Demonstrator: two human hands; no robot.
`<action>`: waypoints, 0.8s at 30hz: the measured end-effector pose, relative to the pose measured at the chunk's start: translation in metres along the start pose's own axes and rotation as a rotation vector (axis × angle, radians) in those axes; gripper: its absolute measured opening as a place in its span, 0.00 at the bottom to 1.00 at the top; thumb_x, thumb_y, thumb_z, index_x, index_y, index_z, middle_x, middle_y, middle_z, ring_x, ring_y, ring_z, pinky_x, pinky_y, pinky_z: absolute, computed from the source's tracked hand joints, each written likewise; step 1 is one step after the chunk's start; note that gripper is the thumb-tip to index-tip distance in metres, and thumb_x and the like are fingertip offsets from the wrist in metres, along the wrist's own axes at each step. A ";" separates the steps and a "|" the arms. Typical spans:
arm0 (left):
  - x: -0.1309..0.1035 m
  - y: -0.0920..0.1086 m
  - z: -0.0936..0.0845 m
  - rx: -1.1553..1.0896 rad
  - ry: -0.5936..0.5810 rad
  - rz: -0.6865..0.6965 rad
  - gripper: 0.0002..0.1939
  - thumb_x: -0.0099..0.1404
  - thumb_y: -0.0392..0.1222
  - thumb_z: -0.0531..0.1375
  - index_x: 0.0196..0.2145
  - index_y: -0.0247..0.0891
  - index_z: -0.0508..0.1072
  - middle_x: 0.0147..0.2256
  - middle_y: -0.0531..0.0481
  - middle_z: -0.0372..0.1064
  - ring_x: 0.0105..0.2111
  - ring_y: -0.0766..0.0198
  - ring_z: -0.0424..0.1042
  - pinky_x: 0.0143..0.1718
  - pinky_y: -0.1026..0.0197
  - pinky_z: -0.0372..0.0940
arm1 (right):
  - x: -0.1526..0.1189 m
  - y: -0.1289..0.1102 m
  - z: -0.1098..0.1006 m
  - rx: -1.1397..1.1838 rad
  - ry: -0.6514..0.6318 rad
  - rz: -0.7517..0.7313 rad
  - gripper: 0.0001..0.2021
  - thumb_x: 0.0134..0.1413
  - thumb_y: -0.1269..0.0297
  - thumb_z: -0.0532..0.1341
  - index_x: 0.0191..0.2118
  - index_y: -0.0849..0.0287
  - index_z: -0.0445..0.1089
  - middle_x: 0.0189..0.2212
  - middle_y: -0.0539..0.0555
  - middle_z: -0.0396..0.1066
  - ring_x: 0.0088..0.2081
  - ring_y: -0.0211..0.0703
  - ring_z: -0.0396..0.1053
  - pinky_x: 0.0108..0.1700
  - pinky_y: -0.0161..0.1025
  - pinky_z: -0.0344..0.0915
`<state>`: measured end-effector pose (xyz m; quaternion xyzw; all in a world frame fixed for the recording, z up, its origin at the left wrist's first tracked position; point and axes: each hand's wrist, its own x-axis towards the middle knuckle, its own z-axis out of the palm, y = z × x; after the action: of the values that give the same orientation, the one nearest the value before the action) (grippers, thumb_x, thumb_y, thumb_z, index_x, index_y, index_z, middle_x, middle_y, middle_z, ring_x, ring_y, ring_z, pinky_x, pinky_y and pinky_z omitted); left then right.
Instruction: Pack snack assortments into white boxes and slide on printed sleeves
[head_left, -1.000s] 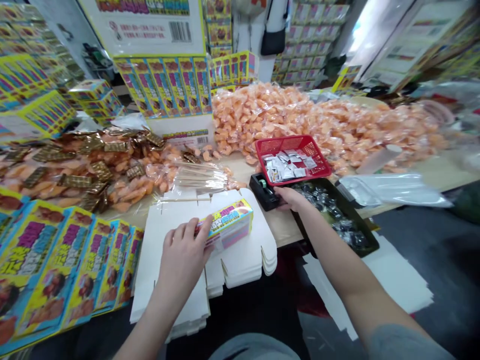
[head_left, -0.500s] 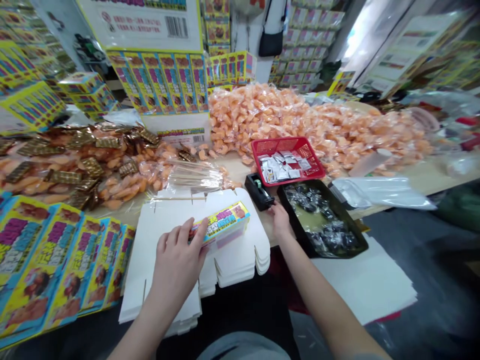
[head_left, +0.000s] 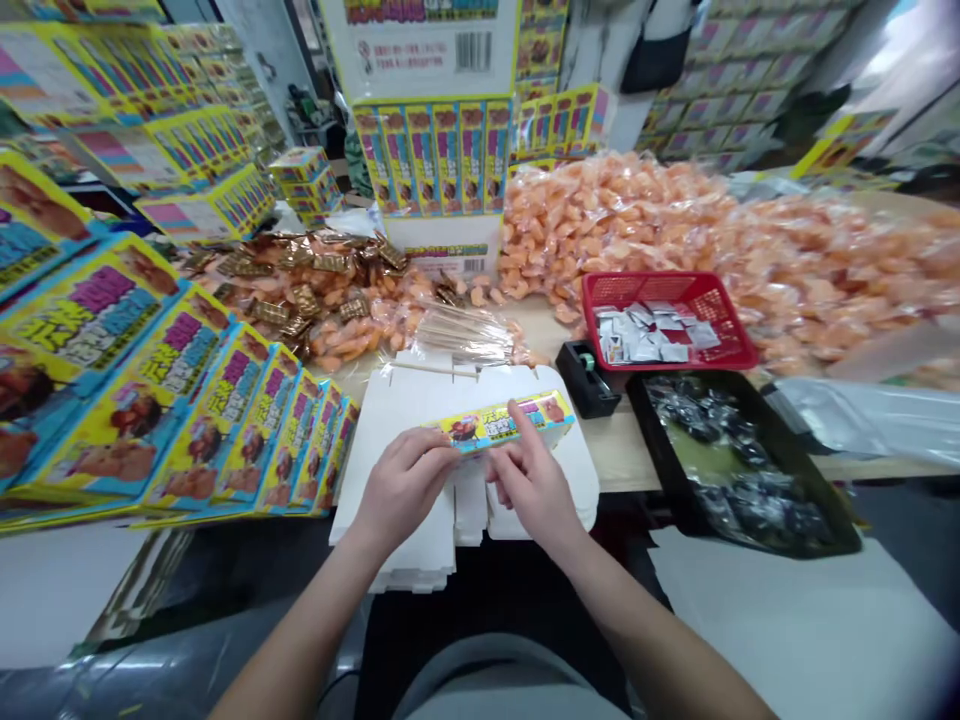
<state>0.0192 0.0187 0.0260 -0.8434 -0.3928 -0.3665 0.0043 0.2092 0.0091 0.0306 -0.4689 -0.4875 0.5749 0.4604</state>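
A small yellow and blue printed box (head_left: 499,424) lies across a stack of flat white cardboard blanks (head_left: 397,405). Its left end is gripped by my left hand (head_left: 411,480), thumb along the near edge. My right hand (head_left: 534,485) is at the box's near side, its index finger stretched over the printed face and the other fingers curled against the near edge. Any tape under that finger is too small to make out. Just right of the blanks stands a black tape dispenser (head_left: 587,380).
To the right are a red basket (head_left: 667,366) of white sachets and a black tray (head_left: 780,530) with dark wrapped pieces. Finished-looking printed boxes (head_left: 191,400) lean in a row at left. Wooden sticks (head_left: 465,332) lie behind the blanks, before piled orange packets (head_left: 615,220).
My right hand has moved left from the tape dispenser to the printed box. My left hand stays on the box's left end. The view has swung left.
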 end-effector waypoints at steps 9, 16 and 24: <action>0.003 0.004 -0.002 0.016 -0.116 -0.085 0.17 0.69 0.41 0.54 0.55 0.45 0.70 0.45 0.43 0.64 0.44 0.56 0.65 0.47 0.50 0.64 | 0.006 0.015 0.016 -0.091 0.044 -0.028 0.36 0.60 0.58 0.56 0.70 0.60 0.42 0.23 0.45 0.68 0.20 0.34 0.61 0.23 0.33 0.61; 0.027 0.012 0.012 -0.008 -0.126 -0.379 0.10 0.63 0.47 0.62 0.41 0.41 0.73 0.50 0.45 0.71 0.51 0.52 0.64 0.53 0.47 0.59 | 0.007 0.033 0.008 -0.085 0.008 -0.018 0.37 0.60 0.59 0.56 0.70 0.57 0.38 0.28 0.48 0.73 0.25 0.37 0.67 0.30 0.37 0.68; 0.015 0.001 -0.001 -0.074 -0.205 -0.414 0.30 0.57 0.35 0.65 0.56 0.37 0.62 0.52 0.39 0.65 0.52 0.54 0.66 0.52 0.52 0.65 | -0.020 0.066 -0.070 -0.727 0.208 -0.460 0.23 0.60 0.62 0.57 0.60 0.54 0.60 0.33 0.53 0.75 0.33 0.44 0.74 0.36 0.39 0.72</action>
<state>0.0255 0.0280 0.0361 -0.7772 -0.5421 -0.2862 -0.1417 0.2763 -0.0087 -0.0393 -0.5349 -0.7008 0.1983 0.4283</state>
